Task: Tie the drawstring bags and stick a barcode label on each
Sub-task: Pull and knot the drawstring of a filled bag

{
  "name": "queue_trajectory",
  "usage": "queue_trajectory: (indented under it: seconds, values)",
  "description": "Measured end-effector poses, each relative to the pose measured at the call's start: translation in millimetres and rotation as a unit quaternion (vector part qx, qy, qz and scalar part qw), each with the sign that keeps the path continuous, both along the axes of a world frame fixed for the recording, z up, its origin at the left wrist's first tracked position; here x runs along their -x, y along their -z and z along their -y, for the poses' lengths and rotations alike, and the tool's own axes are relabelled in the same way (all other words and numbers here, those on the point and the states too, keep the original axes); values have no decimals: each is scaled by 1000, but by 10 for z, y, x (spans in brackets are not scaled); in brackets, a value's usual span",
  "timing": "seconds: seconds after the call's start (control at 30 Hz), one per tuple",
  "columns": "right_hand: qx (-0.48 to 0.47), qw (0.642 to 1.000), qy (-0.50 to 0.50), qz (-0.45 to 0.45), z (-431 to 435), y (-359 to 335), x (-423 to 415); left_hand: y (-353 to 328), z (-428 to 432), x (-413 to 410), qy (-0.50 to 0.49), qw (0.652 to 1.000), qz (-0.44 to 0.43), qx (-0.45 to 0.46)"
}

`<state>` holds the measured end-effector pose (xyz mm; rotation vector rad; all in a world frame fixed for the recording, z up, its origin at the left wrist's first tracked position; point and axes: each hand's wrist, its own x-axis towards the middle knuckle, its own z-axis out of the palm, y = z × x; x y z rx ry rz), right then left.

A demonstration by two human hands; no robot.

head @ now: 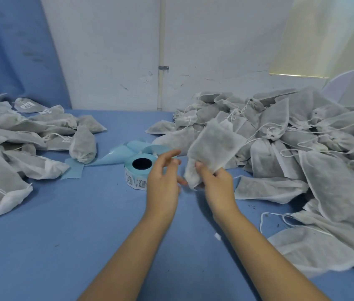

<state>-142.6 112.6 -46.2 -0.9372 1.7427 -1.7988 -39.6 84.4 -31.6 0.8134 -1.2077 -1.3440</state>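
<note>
Drawstring bag (213, 146) pinched by right hand (217, 183) fingers; left hand (165, 177) fingers spread.

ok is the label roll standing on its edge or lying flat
Lying flat: the label roll rests on its side face on the blue table, its dark core hole facing up, with the blue backing strip trailing behind it.

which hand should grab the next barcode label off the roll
Probably the left hand: it is open and empty, right beside the label roll. The right hand is gripping a drawstring bag and sits farther from the roll.
</note>
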Motion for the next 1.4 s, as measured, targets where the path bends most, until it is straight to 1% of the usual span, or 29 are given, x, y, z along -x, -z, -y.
queue_trajectory:
  seconds: [0.03,0.1,0.13,0.2,0.3,0.47,0.6,0.73,0.87,0.93,1.03,1.1,1.17,1.2,1.23,1.3,1.33,1.4]
  values:
    - [6,998,-2,55,3,-11,6,43,-13,9,10,1000,24,-3]
    - [17,992,-8,129,-9,-23,25,109,-47,48,55,996,46,-48]
    - [19,988,-13,150,-15,-26,35,128,-69,66,80,993,49,-78]
    - [14,986,-21,166,-21,-19,59,137,-97,96,136,982,32,-128]
    - [-11,989,-23,147,-8,-39,69,129,-93,90,180,971,-1,-158]
    - [-7,991,-15,134,-5,-61,58,114,-82,71,192,968,15,-161]
    - [-8,994,-22,106,-9,-58,56,112,-62,32,223,957,-35,-180]
    - [-32,992,-39,115,1,-49,72,134,-36,13,221,956,-57,-184]
    - [-63,995,-61,37,-37,1,88,151,-34,15,206,956,-91,-186]
    - [-60,997,-53,22,-37,3,75,160,-27,12,198,958,-99,-183]
    - [-38,998,-31,51,-38,-11,95,180,-36,28,200,964,-81,-156]
    - [-13,992,-68,102,-47,-12,141,200,-42,38,197,968,-68,-141]
    - [0,986,-115,123,-76,-26,163,210,-45,34,191,970,-67,-135]
    - [-8,987,-121,107,-83,-22,164,211,-43,30,190,970,-69,-136]
    - [-29,991,-112,69,-81,-4,160,214,-38,30,189,970,-71,-137]
    - [-83,993,-77,-37,-76,35,120,220,-33,33,190,969,-78,-139]
    - [-90,992,-56,-70,-79,52,94,222,-32,37,191,968,-84,-141]
    - [-65,994,-22,-82,-109,65,50,227,-27,34,194,966,-89,-143]
